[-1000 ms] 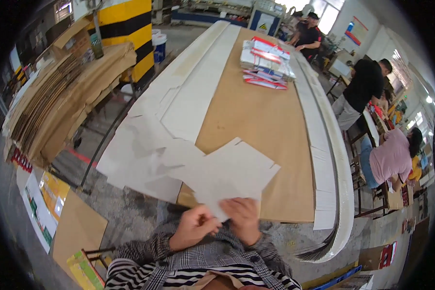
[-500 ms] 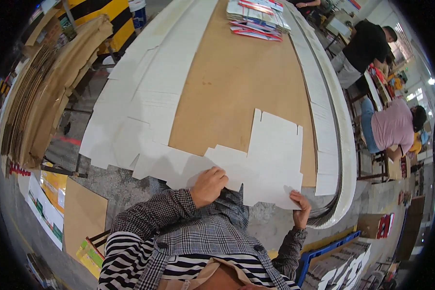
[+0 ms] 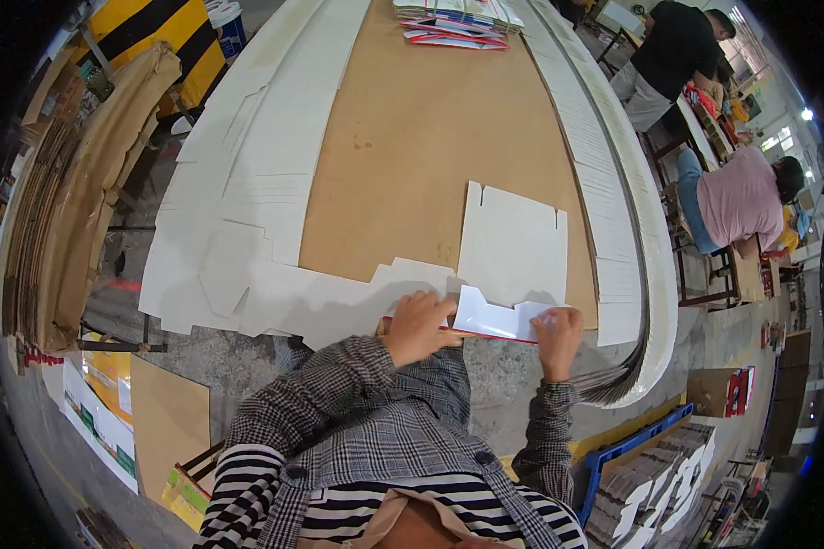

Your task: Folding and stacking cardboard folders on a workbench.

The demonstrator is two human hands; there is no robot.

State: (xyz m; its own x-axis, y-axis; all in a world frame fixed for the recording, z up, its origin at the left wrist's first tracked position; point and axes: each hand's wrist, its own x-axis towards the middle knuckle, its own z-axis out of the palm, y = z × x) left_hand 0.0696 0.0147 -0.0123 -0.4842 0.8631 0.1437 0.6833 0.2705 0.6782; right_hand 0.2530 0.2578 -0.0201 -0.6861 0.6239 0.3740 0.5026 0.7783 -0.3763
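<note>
Long brown table (image 3: 412, 156), white flat-cardboard stacks (image 3: 247, 201) along its sides. White die-cut carton blank (image 3: 511, 252) lies flat at the near edge: likely light, stiff, creasable, best held by its edges. Left hand (image 3: 418, 327) presses flat, right hand (image 3: 558, 334) fingers pinch its folded near flap (image 3: 496, 320).

I am in a box-making workshop: around my long brown table (image 3: 430, 137) lie piles of flat white card (image 3: 247, 210), brown cardboard stacks (image 3: 73, 201) beside it, and other workers (image 3: 732, 197) sitting nearby.
</note>
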